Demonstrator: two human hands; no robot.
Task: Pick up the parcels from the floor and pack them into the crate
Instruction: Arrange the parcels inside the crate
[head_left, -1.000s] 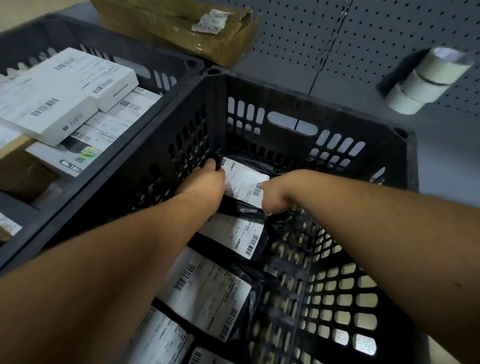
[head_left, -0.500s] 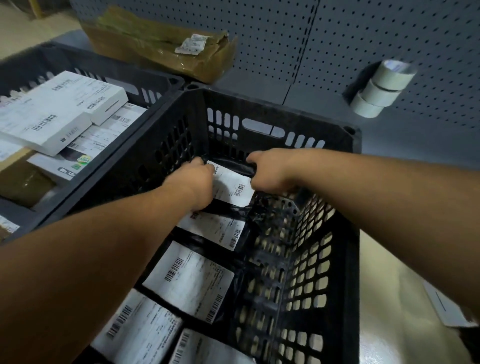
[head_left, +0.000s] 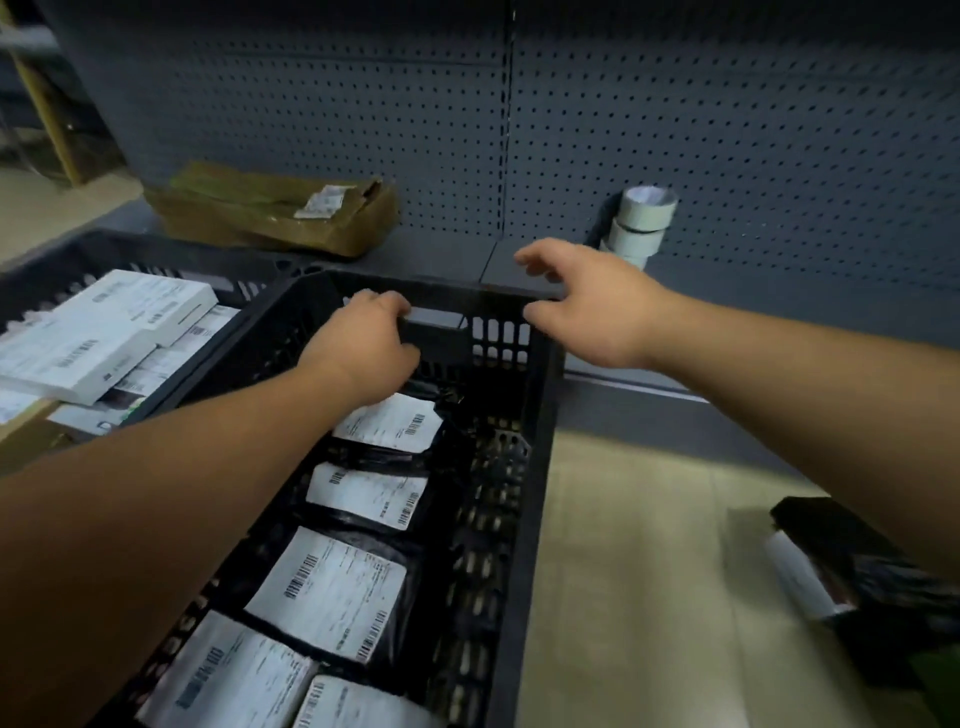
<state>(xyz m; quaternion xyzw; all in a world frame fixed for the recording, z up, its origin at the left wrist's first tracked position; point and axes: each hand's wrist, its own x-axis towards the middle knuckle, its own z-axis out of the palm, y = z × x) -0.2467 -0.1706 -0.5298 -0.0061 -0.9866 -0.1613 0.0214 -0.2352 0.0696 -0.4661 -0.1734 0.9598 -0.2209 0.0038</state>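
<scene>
We are curling our left hand (head_left: 363, 345) over the crate's (head_left: 530, 467) far wall at frame centre, its fingers (head_left: 387, 306) gripping the handle slot. Our right hand (head_left: 587, 306) is hovering just past the rim, fingers spread and holding nothing. Black parcels (head_left: 363, 493) are lying in a row inside the crate, and another parcel (head_left: 852, 577) is lying on the floor at lower right.

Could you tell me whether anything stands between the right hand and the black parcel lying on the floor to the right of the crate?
Nothing visible does. The right hand hovers open above the crate's far right corner, and the black parcel lies on bare floor beyond the crate's right wall; only the person's own forearm crosses over it in view.
</scene>
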